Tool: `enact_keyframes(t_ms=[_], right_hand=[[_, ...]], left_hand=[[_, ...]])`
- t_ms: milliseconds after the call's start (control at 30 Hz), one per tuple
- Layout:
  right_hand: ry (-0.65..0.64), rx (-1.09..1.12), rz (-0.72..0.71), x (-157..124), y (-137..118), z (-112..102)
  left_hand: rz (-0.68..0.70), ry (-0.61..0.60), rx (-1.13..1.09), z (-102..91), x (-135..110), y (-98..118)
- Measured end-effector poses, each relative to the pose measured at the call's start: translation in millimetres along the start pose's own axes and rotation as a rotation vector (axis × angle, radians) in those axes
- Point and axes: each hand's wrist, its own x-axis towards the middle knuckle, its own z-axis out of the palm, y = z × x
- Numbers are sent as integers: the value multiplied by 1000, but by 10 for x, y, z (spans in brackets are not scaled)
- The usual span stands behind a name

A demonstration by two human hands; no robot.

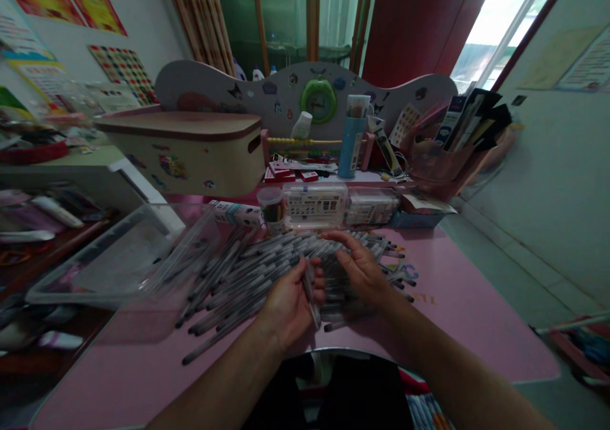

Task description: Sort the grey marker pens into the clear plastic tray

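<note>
A large pile of grey capped pens (257,277) with dark ends is spread over the pink table. My left hand (290,306), palm turned up, has its fingers and thumb closed around a slim grey pen (311,293) that lies across the fingers. Over the right part of the pile is my right hand (365,268). Its index finger is stretched out and apart from the thumb, and I see nothing between them. The lower fingers of that hand are partly hidden and blurred.
A clear plastic bin (138,290) stands at the left of the table (476,328). Behind the pens are a clear cup (271,208), a flat clear case (315,206) and a blue box (419,218). A lidded cream storage box (190,157) and a blue pen holder (351,147) are farther back.
</note>
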Motion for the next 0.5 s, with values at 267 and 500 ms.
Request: enact_keyframes(t_ms=[267,500], right_hand=[[-192,-394,-40,142,58,-291],[-511,-565,-63,112,39,-398]], left_hand=[[195,-150,318,-103,52,292],[431,-87,766,-215,-105,982]])
